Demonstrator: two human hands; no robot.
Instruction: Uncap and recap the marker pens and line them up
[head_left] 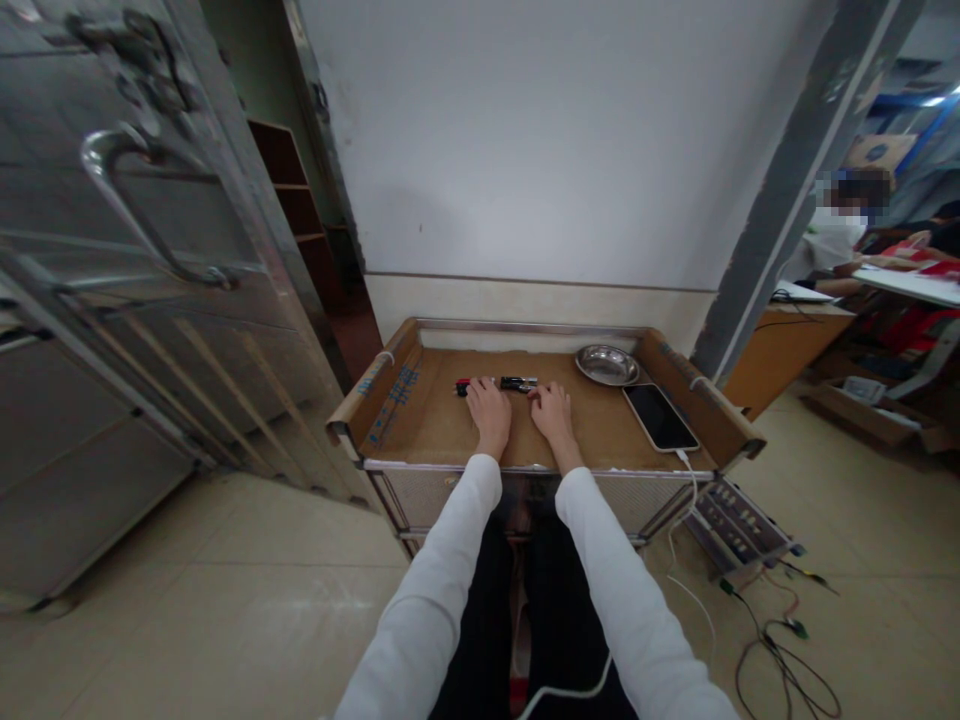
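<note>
Palm down on the brown tray top (442, 430), both hands are at a short row of small, slim black, red and silver cylinders (517, 383). Their exact kind is too small to tell. My left hand (490, 408) lies over the left part of the row, its fingers apart, with a red and black end (460, 386) showing beyond it. At the row's right end, my right hand (552, 410) touches the silver tip with slightly bent, parted fingers. What lies beneath the fingertips is hidden.
A round metal dish (607, 365) sits at the back right, beside a phone (660, 418) with a white cable. Raised cardboard-covered sides (690, 405) edge the tray. A metal door (150, 260) stands left; equipment (742, 530) and loose cables lie on the floor. Another person (832, 240) sits far right.
</note>
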